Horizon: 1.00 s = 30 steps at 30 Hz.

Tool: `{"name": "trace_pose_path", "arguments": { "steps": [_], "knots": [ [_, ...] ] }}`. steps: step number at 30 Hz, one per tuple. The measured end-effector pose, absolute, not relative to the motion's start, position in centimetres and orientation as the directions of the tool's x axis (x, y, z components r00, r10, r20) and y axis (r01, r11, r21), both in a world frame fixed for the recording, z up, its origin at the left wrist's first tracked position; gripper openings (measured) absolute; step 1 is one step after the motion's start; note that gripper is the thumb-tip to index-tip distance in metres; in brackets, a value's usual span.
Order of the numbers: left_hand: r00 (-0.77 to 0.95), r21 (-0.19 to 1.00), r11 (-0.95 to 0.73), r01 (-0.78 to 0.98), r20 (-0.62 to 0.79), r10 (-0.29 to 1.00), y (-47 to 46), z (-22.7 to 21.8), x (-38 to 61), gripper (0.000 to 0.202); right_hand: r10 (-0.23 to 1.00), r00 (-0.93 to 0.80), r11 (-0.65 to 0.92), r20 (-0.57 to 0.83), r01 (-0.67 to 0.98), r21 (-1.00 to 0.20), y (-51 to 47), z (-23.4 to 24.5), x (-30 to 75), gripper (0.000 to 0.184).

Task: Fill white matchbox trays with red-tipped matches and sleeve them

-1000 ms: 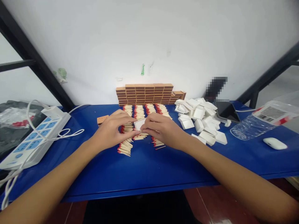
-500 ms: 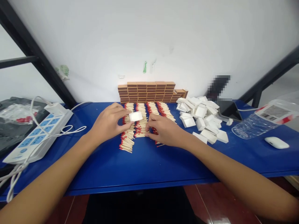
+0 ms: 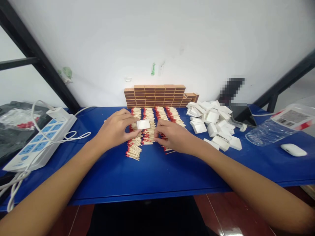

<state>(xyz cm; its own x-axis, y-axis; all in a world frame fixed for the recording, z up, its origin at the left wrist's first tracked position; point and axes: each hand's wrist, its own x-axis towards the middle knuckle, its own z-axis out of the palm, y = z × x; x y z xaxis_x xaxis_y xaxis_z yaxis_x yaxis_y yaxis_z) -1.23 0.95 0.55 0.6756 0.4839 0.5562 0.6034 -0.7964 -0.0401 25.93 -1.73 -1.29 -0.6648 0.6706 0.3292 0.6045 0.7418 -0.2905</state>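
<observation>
A small white matchbox tray (image 3: 143, 124) is pinched between the thumb and fingers of my left hand (image 3: 116, 127), held above the left rows of matches. My right hand (image 3: 172, 135) has its fingertips pressed together at the near end of the second row of matches (image 3: 148, 132); whether a match is between them is hidden. Red-headed matches lie in four rows. The leftmost row (image 3: 133, 151) reaches nearest to me, and my right hand partly covers the rows on the right (image 3: 173, 114).
Stacked brown matchbox sleeves (image 3: 155, 96) stand against the wall. A heap of white trays (image 3: 216, 123) lies to the right, near a clear plastic container (image 3: 270, 129) and a white mouse-like object (image 3: 293, 149). A power strip (image 3: 41, 141) with cables occupies the left.
My right fingertips have shifted very slightly at the near end of the second row. My left hand still holds the tray, which now looks slightly lower and tilted differently.
</observation>
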Motion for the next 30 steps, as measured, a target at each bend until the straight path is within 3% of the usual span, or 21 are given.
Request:
{"name": "trace_pose_path", "arguments": {
  "steps": [6, 30],
  "knots": [
    [0.679, -0.051, -0.797, 0.602, 0.559, 0.477, 0.99, 0.51, -1.31, 0.034, 0.674, -0.692, 0.737, 0.259, 0.609, -0.292, -1.77, -1.04, 25.98, 0.004],
    [0.685, -0.013, -0.803, 0.596, 0.53, 0.5, 0.97, 0.37, -1.13, 0.033, 0.662, -0.703, 0.75, 0.262, 0.612, -0.252, -1.87, -1.06, 25.87, 0.007]
  ]
}}
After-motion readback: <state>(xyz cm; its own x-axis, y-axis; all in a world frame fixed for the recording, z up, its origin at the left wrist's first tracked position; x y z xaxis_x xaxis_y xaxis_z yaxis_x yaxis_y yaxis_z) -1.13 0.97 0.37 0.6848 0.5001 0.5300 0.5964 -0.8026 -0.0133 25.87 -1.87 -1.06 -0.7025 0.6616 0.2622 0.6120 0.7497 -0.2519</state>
